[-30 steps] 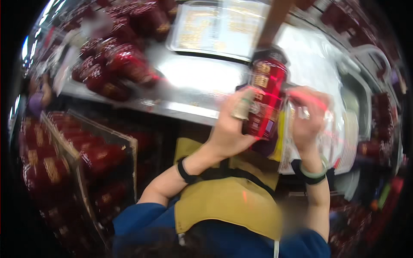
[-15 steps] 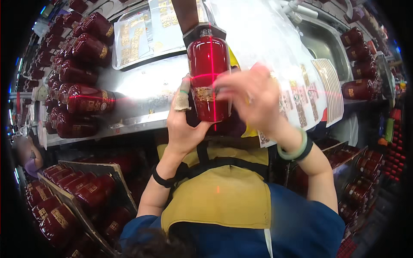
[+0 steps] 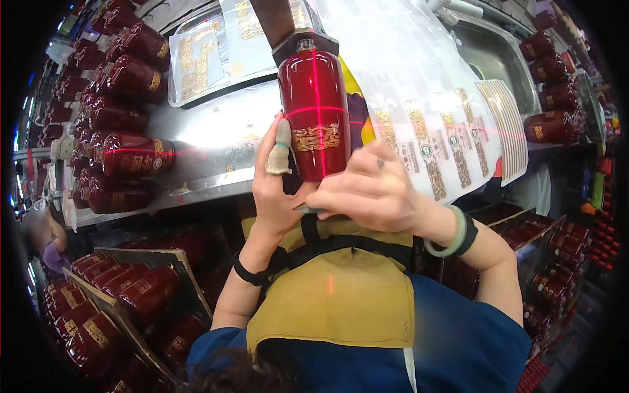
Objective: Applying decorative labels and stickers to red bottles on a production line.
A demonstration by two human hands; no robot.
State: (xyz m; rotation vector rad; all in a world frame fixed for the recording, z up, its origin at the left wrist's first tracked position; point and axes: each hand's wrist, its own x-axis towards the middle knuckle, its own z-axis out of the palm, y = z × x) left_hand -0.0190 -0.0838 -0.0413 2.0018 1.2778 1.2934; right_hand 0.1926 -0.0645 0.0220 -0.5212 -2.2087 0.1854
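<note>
A glossy red ceramic bottle with a gold band label (image 3: pixel 313 108) is held upright between both hands, its neck set into a dark holder (image 3: pixel 303 43) above. The left hand (image 3: pixel 278 190) is pressed against the bottle's lower left side, its fingers closed around the base and one finger wrapped in a pale cloth finger cot (image 3: pixel 280 152) lying just beside the gold label. The right hand (image 3: pixel 370 190) is closed over the bottle's lower right side and bottom, its thumb touching the red surface. A red laser cross is projected on the bottle's front.

Beyond the right hand, long sheets of gold-printed labels on clear backing (image 3: pixel 429 141) are spread over a shiny steel workbench (image 3: pixel 219 141). To the left of the left hand, a row of similar red bottles lying on their sides (image 3: pixel 124 118) is seen on the bench. Below the left hand, more red bottles are packed in open cardboard cartons (image 3: pixel 121 295). A pale green bangle (image 3: pixel 453 232) and a dark band are worn on the right wrist, and a yellow apron (image 3: pixel 334 295) over a blue shirt is seen beneath both hands.
</note>
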